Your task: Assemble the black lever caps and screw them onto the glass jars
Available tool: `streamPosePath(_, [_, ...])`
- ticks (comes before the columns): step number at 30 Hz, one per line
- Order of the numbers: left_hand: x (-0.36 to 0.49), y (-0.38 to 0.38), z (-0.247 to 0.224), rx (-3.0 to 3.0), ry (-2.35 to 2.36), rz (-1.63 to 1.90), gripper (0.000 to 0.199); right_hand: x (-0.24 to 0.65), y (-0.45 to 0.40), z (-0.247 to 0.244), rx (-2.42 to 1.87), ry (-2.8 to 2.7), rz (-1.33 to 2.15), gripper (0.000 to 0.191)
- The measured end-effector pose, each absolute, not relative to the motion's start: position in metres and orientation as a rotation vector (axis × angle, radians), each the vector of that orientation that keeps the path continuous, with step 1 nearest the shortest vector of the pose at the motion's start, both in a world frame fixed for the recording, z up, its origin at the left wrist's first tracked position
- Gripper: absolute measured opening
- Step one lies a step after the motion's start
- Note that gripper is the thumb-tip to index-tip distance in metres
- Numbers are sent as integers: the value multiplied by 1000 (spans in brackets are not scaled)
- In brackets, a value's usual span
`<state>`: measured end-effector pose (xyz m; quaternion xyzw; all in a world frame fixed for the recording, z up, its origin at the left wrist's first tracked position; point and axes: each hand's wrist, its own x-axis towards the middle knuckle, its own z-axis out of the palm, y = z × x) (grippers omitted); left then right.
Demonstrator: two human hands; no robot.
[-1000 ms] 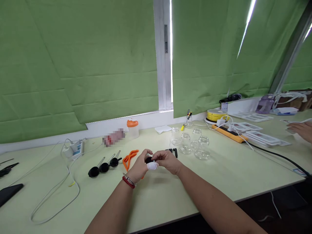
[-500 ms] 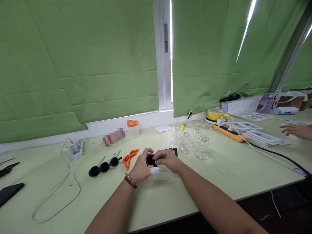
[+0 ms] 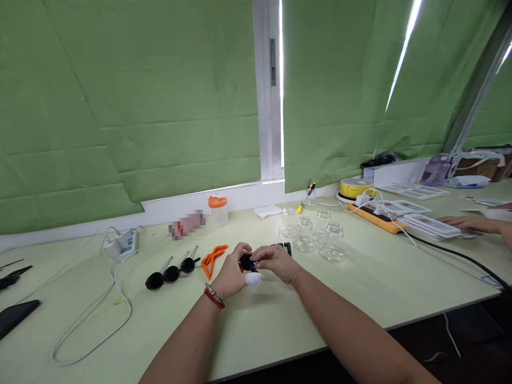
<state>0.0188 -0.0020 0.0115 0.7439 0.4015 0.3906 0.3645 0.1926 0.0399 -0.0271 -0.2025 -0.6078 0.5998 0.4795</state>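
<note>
My left hand [image 3: 231,275], with a white wrap on the thumb, is closed around a small round black piece [image 3: 246,261]. From the right side, the thumb and fingers of my right hand [image 3: 277,262] pinch the edge of this same piece, partly hiding it. Its exact kind is unclear. Just beyond my right hand lie black angular pieces [image 3: 287,248], half covered by it. Orange angular frames [image 3: 213,260] rest left of my left hand. Farther left, black round cap-like pieces [image 3: 172,274] with thin pale rods lie in a row.
Several clear jars [image 3: 304,234] stand right of my hands. Behind are an orange-lidded cup [image 3: 218,210] and a jar [image 3: 310,201] holding tools. A yellow power strip [image 3: 378,217] and stacked white cards [image 3: 432,226] lie right, near another person's hand [image 3: 472,223]. White cables [image 3: 130,309] loop at left.
The other person's hand at the right has moved left onto the white cards. My own hands have hardly moved and keep hold of the round black piece.
</note>
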Motion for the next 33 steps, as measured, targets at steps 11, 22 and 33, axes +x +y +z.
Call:
streamPosePath(11, [18,-1,11,1928,1006,995,52,194,42,-29,-497,-1529,1432,18])
streamPosePath(22, [18,1,9,1961,1017,986,51,194,42,-29,-469,-1501,1459,19])
streamPosePath(33, [18,1,11,1943,1034,1010,49,192,37,-24,-446,-1478,1457,13])
